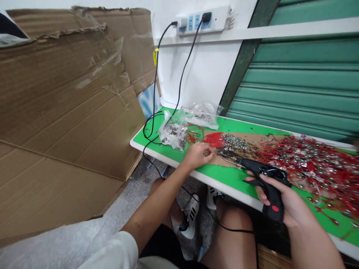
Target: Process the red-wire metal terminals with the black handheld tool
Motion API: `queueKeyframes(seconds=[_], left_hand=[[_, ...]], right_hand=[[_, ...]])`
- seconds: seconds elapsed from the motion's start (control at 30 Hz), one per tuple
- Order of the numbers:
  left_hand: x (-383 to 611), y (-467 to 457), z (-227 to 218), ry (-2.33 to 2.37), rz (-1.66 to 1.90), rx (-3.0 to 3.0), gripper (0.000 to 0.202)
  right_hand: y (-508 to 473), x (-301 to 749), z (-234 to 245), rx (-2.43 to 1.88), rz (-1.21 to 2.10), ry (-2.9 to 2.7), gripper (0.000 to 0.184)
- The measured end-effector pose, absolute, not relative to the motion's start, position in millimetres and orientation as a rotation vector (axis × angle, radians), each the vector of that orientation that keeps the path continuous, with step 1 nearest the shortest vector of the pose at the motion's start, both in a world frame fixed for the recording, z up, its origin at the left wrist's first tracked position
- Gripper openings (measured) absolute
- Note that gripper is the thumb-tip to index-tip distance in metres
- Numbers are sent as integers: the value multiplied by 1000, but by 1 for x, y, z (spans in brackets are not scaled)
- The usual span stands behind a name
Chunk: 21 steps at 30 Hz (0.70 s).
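Note:
My right hand is wrapped round the grip of a black soldering gun, which has a red dot on its handle. The gun's thin metal tip points left, close to my left hand. The fingers of that left hand are pinched together at the table's front edge; what they hold, if anything, is too small to make out. Just beyond them a row of red wires with small silvery metal parts at their ends lies on a cardboard sheet. Small dark bits are scattered by the tip.
A large heap of red wires with shiny ends covers the table's right side. Plastic bags of small metal parts stand at the back left. A black cord hangs from the power strip. Tall cardboard borders the left.

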<state>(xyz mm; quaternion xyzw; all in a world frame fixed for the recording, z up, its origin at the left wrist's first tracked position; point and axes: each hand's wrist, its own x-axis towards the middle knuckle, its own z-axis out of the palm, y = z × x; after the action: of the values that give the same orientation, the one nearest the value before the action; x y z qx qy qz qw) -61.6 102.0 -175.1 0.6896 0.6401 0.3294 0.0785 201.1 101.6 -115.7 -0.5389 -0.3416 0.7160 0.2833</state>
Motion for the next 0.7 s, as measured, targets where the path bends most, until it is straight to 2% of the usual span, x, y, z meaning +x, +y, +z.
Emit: queueKeyframes(seconds=[0.17, 0.4, 0.7], left_hand=[[-62, 102, -174, 1932, 962, 2065, 14], [-62, 102, -173, 1925, 952, 2051, 13], [-60, 100, -167, 1920, 964, 2017, 12]], right_hand=[[107, 210, -129, -1356, 1905, -852, 37], [103, 213, -125, -1294, 1891, -754, 29], [96, 222, -132, -1138, 1902, -715, 29]])
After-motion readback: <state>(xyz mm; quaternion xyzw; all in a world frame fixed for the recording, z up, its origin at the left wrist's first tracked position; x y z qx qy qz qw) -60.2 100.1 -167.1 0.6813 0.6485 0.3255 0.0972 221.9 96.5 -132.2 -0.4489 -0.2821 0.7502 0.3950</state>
